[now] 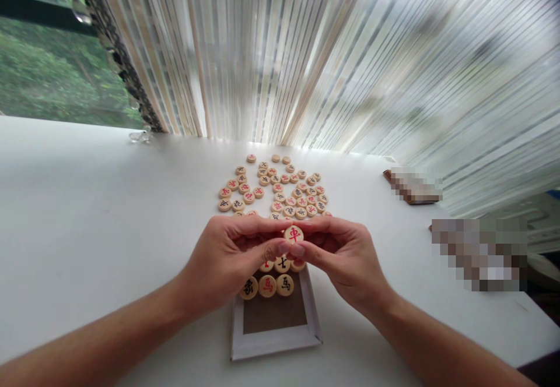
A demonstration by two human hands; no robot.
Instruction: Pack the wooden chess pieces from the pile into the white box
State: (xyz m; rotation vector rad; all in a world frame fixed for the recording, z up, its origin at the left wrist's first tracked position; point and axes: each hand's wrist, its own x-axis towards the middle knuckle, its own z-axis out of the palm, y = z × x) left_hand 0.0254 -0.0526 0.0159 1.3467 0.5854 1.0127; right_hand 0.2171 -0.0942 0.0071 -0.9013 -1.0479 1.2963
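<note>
Nearly face-on: round piece [293, 235], red character [294, 234] upright.

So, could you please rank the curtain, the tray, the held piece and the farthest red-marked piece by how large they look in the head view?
1. Curtain
2. Tray, partly hidden
3. Held piece
4. Farthest red-marked piece; it lies farther from the camera, so whether it is truly smaller is unsure.
</note>
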